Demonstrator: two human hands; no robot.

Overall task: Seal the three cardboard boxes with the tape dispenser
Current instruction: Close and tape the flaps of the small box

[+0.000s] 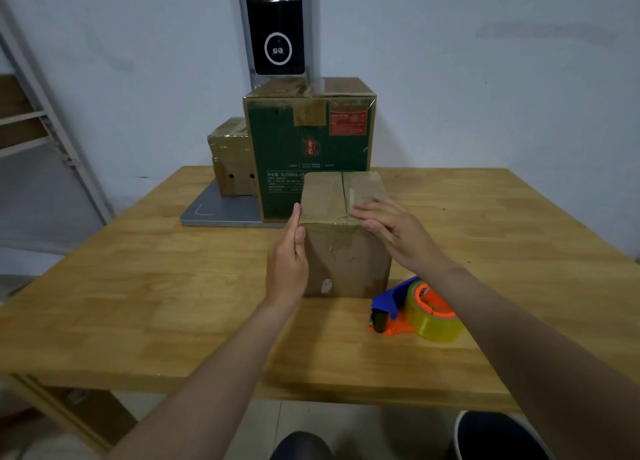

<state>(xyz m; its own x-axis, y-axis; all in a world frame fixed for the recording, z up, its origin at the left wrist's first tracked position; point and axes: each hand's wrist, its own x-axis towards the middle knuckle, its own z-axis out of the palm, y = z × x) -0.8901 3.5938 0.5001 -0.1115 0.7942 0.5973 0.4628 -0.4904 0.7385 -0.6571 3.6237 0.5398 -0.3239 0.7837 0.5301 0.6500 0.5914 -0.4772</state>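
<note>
A small brown cardboard box [343, 252] stands upright in the middle of the wooden table [156, 286], its top flaps closed with a seam down the middle. My left hand [287, 262] lies flat against its left side, fingers straight. My right hand [391, 231] rests on the near right part of its top, fingers extended. The blue and orange tape dispenser [415, 309] with a yellowish roll lies on the table just right of the box. Behind stands a tall green printed box [308, 148], and a smaller brown box [232, 162] to its left.
The two rear boxes sit on a grey base plate [211, 210] of a stand with a black screen [273, 23] against the white wall. A metal shelf frame [38, 113] stands at the left. A dark round object [498, 435] sits on the floor below the table's near edge.
</note>
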